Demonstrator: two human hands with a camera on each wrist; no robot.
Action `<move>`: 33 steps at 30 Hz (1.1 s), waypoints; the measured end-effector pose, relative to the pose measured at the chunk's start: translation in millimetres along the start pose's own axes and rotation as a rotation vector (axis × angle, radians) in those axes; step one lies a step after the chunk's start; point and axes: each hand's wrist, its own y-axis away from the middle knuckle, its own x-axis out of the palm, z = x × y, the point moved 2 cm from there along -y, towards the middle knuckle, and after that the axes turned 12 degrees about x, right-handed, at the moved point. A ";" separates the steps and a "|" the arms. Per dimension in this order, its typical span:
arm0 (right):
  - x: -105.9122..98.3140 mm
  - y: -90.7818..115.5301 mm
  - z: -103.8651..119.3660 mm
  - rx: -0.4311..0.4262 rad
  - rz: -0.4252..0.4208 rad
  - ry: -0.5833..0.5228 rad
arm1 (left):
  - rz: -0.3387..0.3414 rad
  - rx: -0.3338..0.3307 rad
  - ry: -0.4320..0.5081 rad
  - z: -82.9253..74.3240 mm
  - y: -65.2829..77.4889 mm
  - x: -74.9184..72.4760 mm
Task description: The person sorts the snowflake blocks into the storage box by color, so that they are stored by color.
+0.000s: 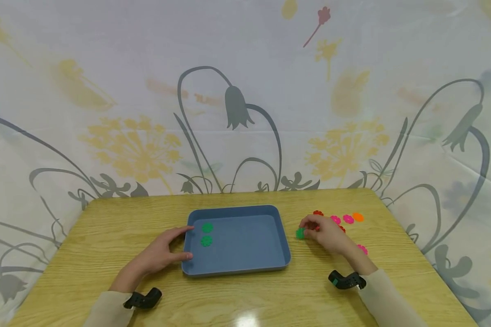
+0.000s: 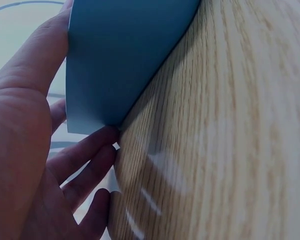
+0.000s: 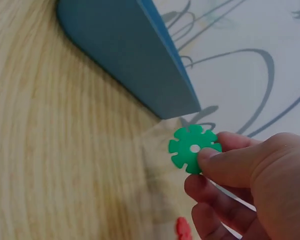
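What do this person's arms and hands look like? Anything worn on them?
The left hand and right hand wear no gloves. Pale cream sleeves end near the wrists, where each arm wears a curved black device; the right one shows a small green mark.

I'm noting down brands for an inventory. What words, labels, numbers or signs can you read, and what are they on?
Readable text: none.
Faint orange mark on the backdrop: possibly lettering, too blurred to read.
Tray and green disc: no text visible.
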 end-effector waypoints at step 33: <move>48.7 -56.6 88.2 -0.105 0.155 0.005 | -0.008 0.004 -0.014 -1.3 1.0 -0.3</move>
